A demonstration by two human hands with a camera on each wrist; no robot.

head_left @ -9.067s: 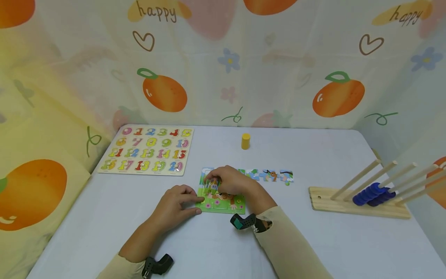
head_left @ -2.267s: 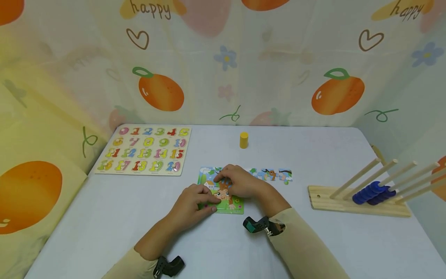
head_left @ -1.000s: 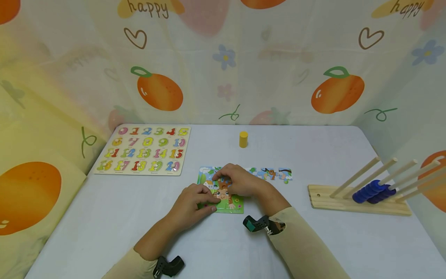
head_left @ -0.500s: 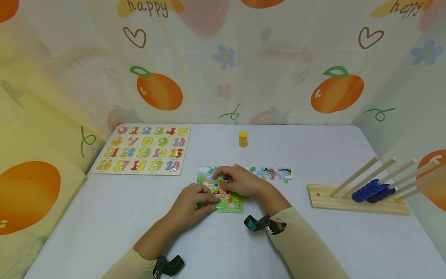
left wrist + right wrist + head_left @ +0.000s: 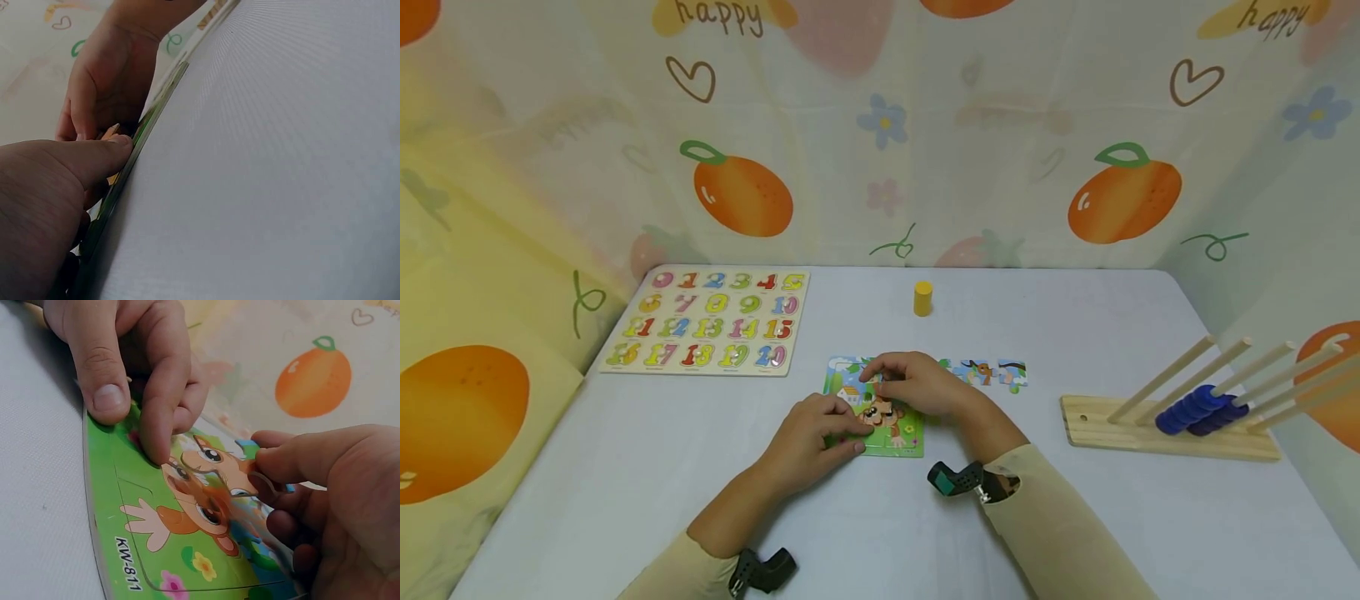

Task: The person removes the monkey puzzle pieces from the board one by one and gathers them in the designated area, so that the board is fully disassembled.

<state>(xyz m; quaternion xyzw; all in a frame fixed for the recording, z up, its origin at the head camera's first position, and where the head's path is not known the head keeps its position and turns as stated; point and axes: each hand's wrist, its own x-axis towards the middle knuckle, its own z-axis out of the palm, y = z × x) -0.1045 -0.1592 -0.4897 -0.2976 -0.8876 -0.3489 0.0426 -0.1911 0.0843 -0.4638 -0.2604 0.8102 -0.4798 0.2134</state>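
Note:
A jigsaw puzzle with a monkey, a house and flowers on a green ground lies at the middle of the table. My left hand rests on its near left part. In the right wrist view, the left thumb lies on the green border and a finger touches the monkey's face. My right hand is over the upper right of the puzzle. Between its thumb and fingers it pinches a puzzle piece, tilted above the board and showing part of the monkey's face. The right hand covers the puzzle's upper right corner.
Loose puzzle pieces lie in a row right of the board. A number board is at the back left, a yellow cylinder at the back. A wooden peg stand with blue rings stands right.
Since the oldest frame, the house part has come into view and my left hand has shifted right onto the puzzle. Over the last second my right hand has risen slightly with the puzzle piece.

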